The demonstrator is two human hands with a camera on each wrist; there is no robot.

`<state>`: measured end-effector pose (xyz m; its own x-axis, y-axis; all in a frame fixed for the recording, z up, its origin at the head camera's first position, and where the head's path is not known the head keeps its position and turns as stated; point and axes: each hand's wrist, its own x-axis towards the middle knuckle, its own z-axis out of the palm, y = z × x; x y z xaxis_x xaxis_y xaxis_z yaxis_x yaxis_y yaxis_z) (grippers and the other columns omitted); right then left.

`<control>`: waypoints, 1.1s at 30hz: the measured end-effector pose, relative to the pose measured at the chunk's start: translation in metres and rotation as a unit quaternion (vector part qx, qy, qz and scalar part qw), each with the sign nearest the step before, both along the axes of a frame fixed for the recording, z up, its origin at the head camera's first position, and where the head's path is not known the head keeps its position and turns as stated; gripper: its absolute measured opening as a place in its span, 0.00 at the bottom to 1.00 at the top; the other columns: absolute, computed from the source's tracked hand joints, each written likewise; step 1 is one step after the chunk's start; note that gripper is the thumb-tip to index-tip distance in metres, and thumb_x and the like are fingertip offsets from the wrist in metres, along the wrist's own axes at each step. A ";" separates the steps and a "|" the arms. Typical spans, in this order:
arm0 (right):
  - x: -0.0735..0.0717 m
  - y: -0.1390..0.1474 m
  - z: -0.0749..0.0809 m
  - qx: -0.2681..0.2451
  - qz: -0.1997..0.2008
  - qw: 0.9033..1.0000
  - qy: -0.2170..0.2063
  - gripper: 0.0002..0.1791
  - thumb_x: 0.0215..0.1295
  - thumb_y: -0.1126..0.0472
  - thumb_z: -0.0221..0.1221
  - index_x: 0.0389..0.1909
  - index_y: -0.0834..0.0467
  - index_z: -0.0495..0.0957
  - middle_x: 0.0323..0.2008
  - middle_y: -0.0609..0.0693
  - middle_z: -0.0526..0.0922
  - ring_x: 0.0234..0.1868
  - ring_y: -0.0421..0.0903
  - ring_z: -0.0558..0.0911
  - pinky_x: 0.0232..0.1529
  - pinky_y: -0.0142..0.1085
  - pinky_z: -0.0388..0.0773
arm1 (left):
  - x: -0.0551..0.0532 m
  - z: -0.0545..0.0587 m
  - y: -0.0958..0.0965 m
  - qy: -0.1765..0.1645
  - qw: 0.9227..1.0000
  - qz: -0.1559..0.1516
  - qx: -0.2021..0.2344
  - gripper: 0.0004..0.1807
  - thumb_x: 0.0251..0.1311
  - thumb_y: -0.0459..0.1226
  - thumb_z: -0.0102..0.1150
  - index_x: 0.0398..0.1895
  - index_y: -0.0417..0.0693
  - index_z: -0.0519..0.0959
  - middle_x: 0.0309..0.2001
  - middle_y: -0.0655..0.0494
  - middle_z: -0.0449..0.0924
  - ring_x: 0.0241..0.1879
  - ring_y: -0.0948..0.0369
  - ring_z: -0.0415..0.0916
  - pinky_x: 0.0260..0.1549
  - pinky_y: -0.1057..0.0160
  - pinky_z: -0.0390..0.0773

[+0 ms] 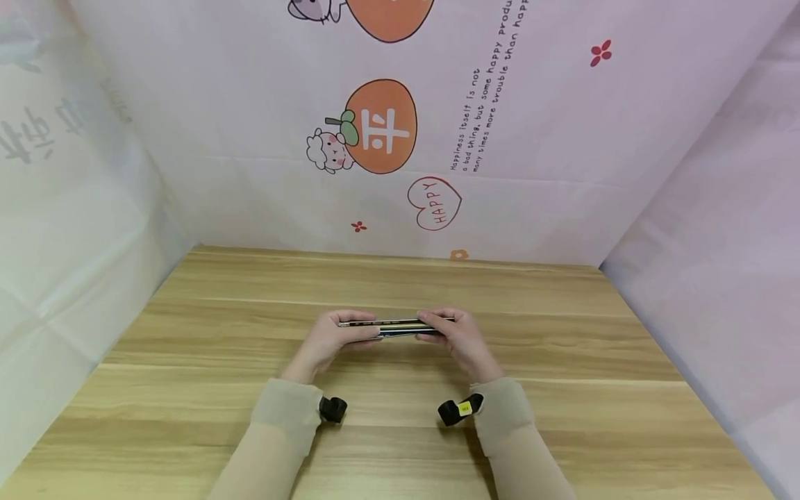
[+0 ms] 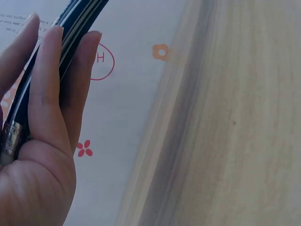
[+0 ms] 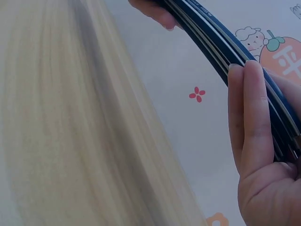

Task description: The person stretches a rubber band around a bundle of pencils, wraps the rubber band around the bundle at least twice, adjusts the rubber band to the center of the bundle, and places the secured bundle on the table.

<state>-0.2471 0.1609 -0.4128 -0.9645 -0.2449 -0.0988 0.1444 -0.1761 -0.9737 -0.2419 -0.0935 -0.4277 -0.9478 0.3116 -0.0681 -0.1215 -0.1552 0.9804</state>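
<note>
A small bundle of dark, pale-striped pencils (image 1: 398, 329) is held level between both hands, raised off the table. At its left end, my left hand (image 1: 330, 339) grips it between thumb and fingers. My right hand (image 1: 461, 339) holds the opposite end the same way. In the left wrist view, a metal ferrule (image 2: 12, 137) shows at one pencil's end near the palm. The right wrist view shows the pencils (image 3: 207, 35) side by side, with fingertips (image 3: 254, 70) pressed along them. Fingers hide part of the bundle, so its exact count is unclear.
Below lies a wood-grain table (image 1: 400, 444). A white printed cloth (image 1: 531, 208) with cartoon fruit and lettering hangs behind its far edge, and pale cloth walls (image 1: 719, 173) stand at both sides. Each wrist wears a cuff with a black camera (image 1: 333, 410).
</note>
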 end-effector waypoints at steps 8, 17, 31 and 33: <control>0.001 0.003 -0.002 -0.014 0.002 1.000 0.003 0.07 0.67 0.69 0.61 0.32 0.57 0.86 0.37 0.51 0.85 0.36 0.46 0.88 0.41 0.32 0.87 | 0.003 0.002 0.000 -0.009 0.999 -0.014 -0.044 0.27 0.52 0.29 0.72 0.58 0.32 0.77 0.57 0.30 0.78 0.41 0.61 0.85 0.51 0.57 0.84; 0.003 0.002 -0.002 0.023 -0.002 1.000 0.009 0.09 0.66 0.65 0.63 0.42 0.67 0.83 0.38 0.51 0.85 0.34 0.45 0.88 0.40 0.32 0.87 | 0.005 0.007 0.005 0.015 0.999 0.025 -0.034 0.22 0.51 0.26 0.71 0.52 0.29 0.80 0.48 0.42 0.84 0.35 0.60 0.87 0.45 0.60 0.87; 0.002 0.031 0.011 0.106 0.028 0.994 0.028 0.14 0.67 0.64 0.62 0.48 0.71 0.80 0.41 0.48 0.86 0.40 0.45 0.87 0.53 0.45 0.85 | 0.008 0.012 0.006 0.012 0.999 0.022 -0.041 0.22 0.52 0.27 0.71 0.52 0.30 0.81 0.52 0.39 0.83 0.36 0.61 0.87 0.47 0.59 0.86; 0.002 0.037 0.012 0.121 0.023 0.992 0.032 0.13 0.68 0.64 0.61 0.47 0.68 0.81 0.40 0.46 0.86 0.39 0.43 0.87 0.50 0.42 0.86 | 0.008 0.012 0.005 0.013 0.999 0.021 -0.040 0.22 0.52 0.28 0.71 0.53 0.30 0.80 0.52 0.40 0.83 0.36 0.61 0.87 0.47 0.59 0.86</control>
<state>-0.2450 0.1981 -0.4008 -0.9587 -0.2661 -0.1000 0.0843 0.0697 -0.9940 -0.2338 -0.0886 -0.4162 -0.9616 0.2664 -0.0660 -0.0904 -0.0803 0.9927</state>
